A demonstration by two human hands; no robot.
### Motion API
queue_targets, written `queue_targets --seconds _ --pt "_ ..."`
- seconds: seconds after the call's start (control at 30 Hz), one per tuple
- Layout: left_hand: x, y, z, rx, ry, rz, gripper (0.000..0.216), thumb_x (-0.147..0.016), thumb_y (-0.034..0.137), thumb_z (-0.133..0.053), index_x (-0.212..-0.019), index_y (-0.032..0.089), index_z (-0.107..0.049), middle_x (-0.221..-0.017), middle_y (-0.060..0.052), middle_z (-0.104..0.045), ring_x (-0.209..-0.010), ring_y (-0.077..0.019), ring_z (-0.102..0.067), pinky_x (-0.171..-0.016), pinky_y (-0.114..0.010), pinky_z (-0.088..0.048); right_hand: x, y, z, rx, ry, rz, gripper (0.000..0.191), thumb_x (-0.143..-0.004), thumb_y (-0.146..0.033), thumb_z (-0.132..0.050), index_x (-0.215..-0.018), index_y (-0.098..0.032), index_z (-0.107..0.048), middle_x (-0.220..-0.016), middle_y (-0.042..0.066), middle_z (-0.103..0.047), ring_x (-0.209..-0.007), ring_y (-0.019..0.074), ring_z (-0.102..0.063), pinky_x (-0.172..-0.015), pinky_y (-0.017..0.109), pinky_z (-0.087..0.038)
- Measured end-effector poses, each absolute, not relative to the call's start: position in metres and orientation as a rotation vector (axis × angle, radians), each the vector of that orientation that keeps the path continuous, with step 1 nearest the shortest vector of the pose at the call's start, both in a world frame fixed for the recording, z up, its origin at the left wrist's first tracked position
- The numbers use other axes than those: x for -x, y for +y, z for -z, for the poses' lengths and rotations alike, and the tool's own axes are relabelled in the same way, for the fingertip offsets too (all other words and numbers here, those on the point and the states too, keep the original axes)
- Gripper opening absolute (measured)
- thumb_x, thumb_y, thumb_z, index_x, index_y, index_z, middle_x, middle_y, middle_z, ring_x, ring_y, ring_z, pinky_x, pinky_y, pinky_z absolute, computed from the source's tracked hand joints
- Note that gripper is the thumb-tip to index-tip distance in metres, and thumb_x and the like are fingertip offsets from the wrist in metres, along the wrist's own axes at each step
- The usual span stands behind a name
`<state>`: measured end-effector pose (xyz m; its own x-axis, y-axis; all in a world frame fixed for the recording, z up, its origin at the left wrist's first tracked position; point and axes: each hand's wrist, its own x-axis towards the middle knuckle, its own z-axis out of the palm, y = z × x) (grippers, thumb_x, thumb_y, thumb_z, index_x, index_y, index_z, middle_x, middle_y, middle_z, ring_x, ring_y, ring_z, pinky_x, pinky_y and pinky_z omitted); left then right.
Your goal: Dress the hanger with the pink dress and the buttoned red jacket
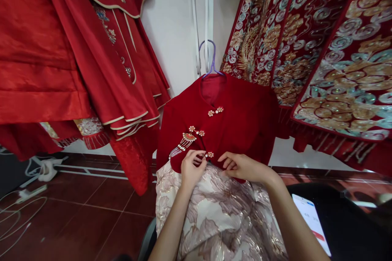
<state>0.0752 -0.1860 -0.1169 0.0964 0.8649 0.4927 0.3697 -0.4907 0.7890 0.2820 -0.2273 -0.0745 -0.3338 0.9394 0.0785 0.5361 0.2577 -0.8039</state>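
A lit phone [310,221] lies on a black surface [352,234], and red garments [101,61] hang at left

Matt, velvety red jacket [241,118], glossy metallic-threaded brocade [211,216], smooth purple hanger [213,59], probably plastic

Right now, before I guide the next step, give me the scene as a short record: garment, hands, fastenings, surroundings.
Garment: red jacket on a purple hanger
Left hand: fingertips at the lowest clasp, partly covering it; firmness of grip unclear
Right hand: fingers bent, near the jacket's lower front; contact unclear
Ornament: fan-shaped pendant with beaded strands
Below: pale floral fabric
Phone: screen lit, beside the right forearm
Backdrop: embroidered red garments on both sides
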Motion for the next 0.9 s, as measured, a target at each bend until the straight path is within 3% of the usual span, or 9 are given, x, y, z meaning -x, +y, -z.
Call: queue_targets --seconds 0.43,0.67,0.9 --pt "-0.073 -0.186 0.119 -1.896 1.120 -1.360 0.015 -0.080 0.027 -0.065 -0.091 0.019 -0.071 -0.091 -0.004 -0.069 -0.074 -0.0113 -0.064 -0.067 -0.022 -0.051 -0.247 -0.209 0.079 1.208 -1.851 -0.669 0.028 -0.083 -0.026 -0.060 -0.108 -0.020 -0.053 -0.096 0.005 -0.062 -0.090 0.0162 -0.062 -0.079 0.032 -0.053" --pt "-0.074 -0.184 0.119 -1.794 1.145 -1.348 0.014 -0.077 0.029 -0.068 -0.085 0.018 -0.068 -0.086 -0.003 -0.072 -0.071 -0.0127 -0.065 -0.064 -0.023 -0.051 -0.244 -0.203 0.088 1.218 -1.872 -0.657 0.015 -0.084 -0.025 -0.058 -0.098 -0.019 -0.058 -0.088 0.004 -0.064 -0.081 0.0150 -0.063 -0.073 0.029 -0.053" --pt "-0.072 -0.183 0.119 -1.776 1.115 -1.315 0.015 -0.075 0.031 -0.070 -0.081 0.018 -0.066 -0.082 -0.002 -0.071 -0.071 -0.0133 -0.065 -0.065 -0.024 -0.050 -0.242 -0.200 0.094 1.196 -1.859 -0.666 0.011 -0.081 -0.017 -0.056 -0.091 -0.020 -0.054 -0.082 0.002 -0.063 -0.076 0.0142 -0.063 -0.066 0.025 -0.051"
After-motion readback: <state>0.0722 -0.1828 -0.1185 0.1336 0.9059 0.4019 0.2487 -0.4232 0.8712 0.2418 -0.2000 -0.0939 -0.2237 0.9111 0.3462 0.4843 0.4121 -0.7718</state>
